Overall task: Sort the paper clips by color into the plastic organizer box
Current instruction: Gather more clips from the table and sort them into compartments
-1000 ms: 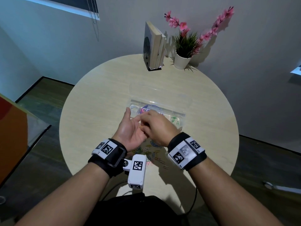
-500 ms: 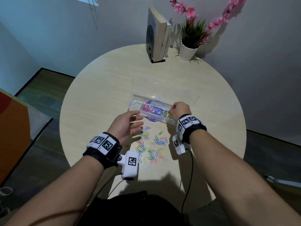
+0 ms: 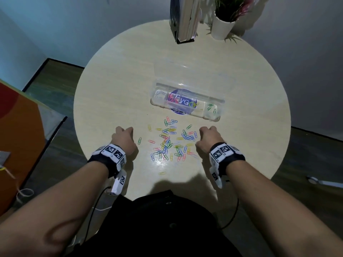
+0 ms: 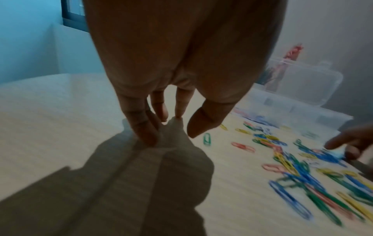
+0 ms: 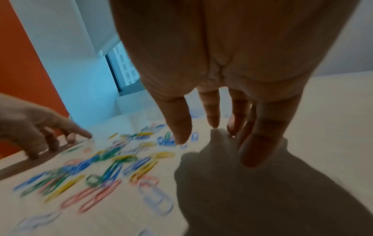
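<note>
A loose pile of colored paper clips (image 3: 172, 143) lies on the round table, in blue, green, yellow and pink. Beyond it sits the clear plastic organizer box (image 3: 217, 117) with its lid open to the far side. It holds pale clips at the left end, pink ones beside them and green ones (image 3: 210, 107) at the right end. My left hand (image 3: 124, 130) rests fingertips-down on the table left of the pile and holds nothing (image 4: 171, 127). Right of the pile, my right hand (image 3: 207, 130) rests the same way, also with nothing in it (image 5: 218, 135).
A stand of books (image 3: 183, 19) and a white potted plant (image 3: 222, 25) stand at the table's far edge. An orange panel (image 3: 16, 138) is on the left, off the table. A single yellow clip (image 3: 162, 173) lies nearer to me.
My right hand drew back from the organizer box to the table right of the pile. My left hand turned palm-down and settled left of the pile. The view tilted downward.
</note>
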The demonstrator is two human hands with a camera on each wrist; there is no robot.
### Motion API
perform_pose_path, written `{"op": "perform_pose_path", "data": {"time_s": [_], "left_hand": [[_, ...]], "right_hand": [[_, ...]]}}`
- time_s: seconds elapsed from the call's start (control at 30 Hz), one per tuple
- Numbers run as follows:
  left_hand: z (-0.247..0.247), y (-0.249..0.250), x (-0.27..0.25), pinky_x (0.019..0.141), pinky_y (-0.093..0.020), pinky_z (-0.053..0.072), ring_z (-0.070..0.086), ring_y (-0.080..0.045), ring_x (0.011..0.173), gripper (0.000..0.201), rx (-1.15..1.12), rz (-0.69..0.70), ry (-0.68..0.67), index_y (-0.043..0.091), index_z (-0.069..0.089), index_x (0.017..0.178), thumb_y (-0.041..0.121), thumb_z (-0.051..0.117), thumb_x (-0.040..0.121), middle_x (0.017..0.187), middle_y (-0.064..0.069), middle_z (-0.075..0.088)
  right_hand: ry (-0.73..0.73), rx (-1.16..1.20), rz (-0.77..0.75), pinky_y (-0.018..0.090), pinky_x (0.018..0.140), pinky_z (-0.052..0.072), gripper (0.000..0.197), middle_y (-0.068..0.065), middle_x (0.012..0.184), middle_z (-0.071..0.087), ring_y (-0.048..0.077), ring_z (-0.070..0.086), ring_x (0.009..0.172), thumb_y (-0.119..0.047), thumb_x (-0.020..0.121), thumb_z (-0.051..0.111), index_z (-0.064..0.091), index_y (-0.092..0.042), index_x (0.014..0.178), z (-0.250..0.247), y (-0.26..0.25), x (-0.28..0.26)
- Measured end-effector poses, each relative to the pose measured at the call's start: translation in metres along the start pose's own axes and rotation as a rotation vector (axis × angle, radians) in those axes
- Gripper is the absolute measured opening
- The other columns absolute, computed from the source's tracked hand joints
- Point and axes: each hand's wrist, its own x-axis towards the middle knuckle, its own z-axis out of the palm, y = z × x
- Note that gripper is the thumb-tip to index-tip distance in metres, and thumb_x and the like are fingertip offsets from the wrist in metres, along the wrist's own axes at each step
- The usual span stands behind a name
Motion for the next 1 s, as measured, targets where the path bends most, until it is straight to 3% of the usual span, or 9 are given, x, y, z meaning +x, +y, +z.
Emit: {"op": "perform_pose_path", "data": {"time_s": [0.1, 0.23, 0.3, 0.33, 0.4, 0.53, 0.63, 0.83, 1.0], "left_hand": [[0.016, 0.017, -0.007, 0.086, -0.04, 0.049, 0.051, -0.033, 0.102, 0.04, -0.051, 0.142, -0.026, 0.012, 0.051, 0.113, 0.003, 0.058, 0.075, 0.119, -0.013, 0.038], [0.025, 0.035, -0.011, 0.062, -0.027, 0.039, 0.048, -0.025, 0.074, 0.02, -0.24, 0.373, -0.037, 0.014, 0.047, 0.075, -0.002, 0.055, 0.066, 0.083, -0.006, 0.047], [0.021, 0.026, -0.012, 0.08, -0.029, 0.045, 0.055, -0.022, 0.093, 0.039, -0.376, 0.374, -0.019, 0.014, 0.061, 0.106, -0.001, 0.056, 0.071, 0.099, -0.004, 0.055], [0.02, 0.018, -0.012, 0.09, -0.028, 0.043, 0.054, -0.02, 0.108, 0.055, -0.35, 0.363, -0.003, 0.013, 0.054, 0.127, 0.004, 0.063, 0.074, 0.113, -0.003, 0.053], [0.02, 0.001, -0.018, 0.098, -0.035, 0.044, 0.048, -0.023, 0.12, 0.087, -0.105, 0.384, 0.004, 0.021, 0.035, 0.144, 0.026, 0.079, 0.068, 0.128, -0.004, 0.044], [0.044, -0.003, -0.043, 0.086, -0.043, 0.05, 0.044, -0.02, 0.115, 0.111, 0.162, 0.439, -0.082, 0.038, 0.015, 0.144, 0.048, 0.085, 0.059, 0.129, 0.0, 0.036], [0.064, 0.018, -0.048, 0.082, -0.04, 0.052, 0.047, -0.021, 0.106, 0.11, 0.15, 0.496, -0.056, 0.036, 0.016, 0.145, 0.041, 0.086, 0.06, 0.124, -0.003, 0.037], [0.056, 0.042, -0.033, 0.083, -0.039, 0.05, 0.058, -0.025, 0.099, 0.084, -0.083, 0.445, 0.084, 0.028, 0.029, 0.142, 0.019, 0.079, 0.075, 0.126, -0.005, 0.039], [0.038, 0.012, -0.026, 0.089, -0.038, 0.05, 0.053, -0.02, 0.106, 0.084, -0.101, 0.412, 0.14, 0.026, 0.035, 0.139, 0.03, 0.083, 0.07, 0.128, -0.001, 0.039]], "right_hand": [[0.024, 0.035, -0.081, 0.043, 0.092, 0.047, 0.039, 0.013, 0.123, 0.04, 0.037, 0.05, 0.112, -0.014, 0.085, 0.058, 0.052, -0.013, 0.123, 0.021, -0.019, -0.004], [0.003, 0.154, -0.246, 0.03, 0.088, 0.042, 0.038, 0.009, 0.115, 0.046, 0.03, 0.052, 0.11, -0.01, 0.084, 0.06, 0.056, -0.013, 0.121, 0.028, -0.035, -0.009], [0.022, 0.2, -0.225, 0.029, 0.09, 0.041, 0.048, 0.008, 0.121, 0.048, 0.026, 0.052, 0.112, -0.011, 0.08, 0.066, 0.054, -0.016, 0.126, 0.023, -0.024, -0.013], [0.026, 0.193, -0.201, 0.029, 0.088, 0.043, 0.05, 0.008, 0.122, 0.048, 0.025, 0.053, 0.109, -0.012, 0.077, 0.068, 0.053, -0.017, 0.125, 0.022, -0.015, -0.018], [-0.009, 0.098, -0.151, 0.033, 0.082, 0.047, 0.051, 0.008, 0.116, 0.048, 0.028, 0.056, 0.099, -0.014, 0.073, 0.072, 0.051, -0.018, 0.119, 0.025, 0.006, -0.03], [-0.057, 0.046, -0.111, 0.038, 0.078, 0.05, 0.036, 0.006, 0.104, 0.048, 0.029, 0.056, 0.092, -0.012, 0.077, 0.068, 0.049, -0.015, 0.108, 0.047, 0.014, -0.051], [0.012, 0.157, -0.103, 0.032, 0.071, 0.046, 0.023, 0.006, 0.101, 0.052, 0.024, 0.053, 0.081, -0.007, 0.082, 0.061, 0.052, -0.014, 0.102, 0.056, -0.008, -0.049], [0.155, 0.29, -0.108, 0.029, 0.071, 0.039, 0.019, 0.006, 0.101, 0.054, 0.023, 0.051, 0.087, -0.007, 0.084, 0.062, 0.055, -0.016, 0.098, 0.055, -0.045, -0.037], [-0.034, 0.281, -0.111, 0.029, 0.056, 0.046, 0.023, 0.004, 0.088, 0.06, 0.022, 0.06, 0.069, -0.01, 0.073, 0.069, 0.052, -0.016, 0.087, 0.05, -0.019, -0.059]]}}
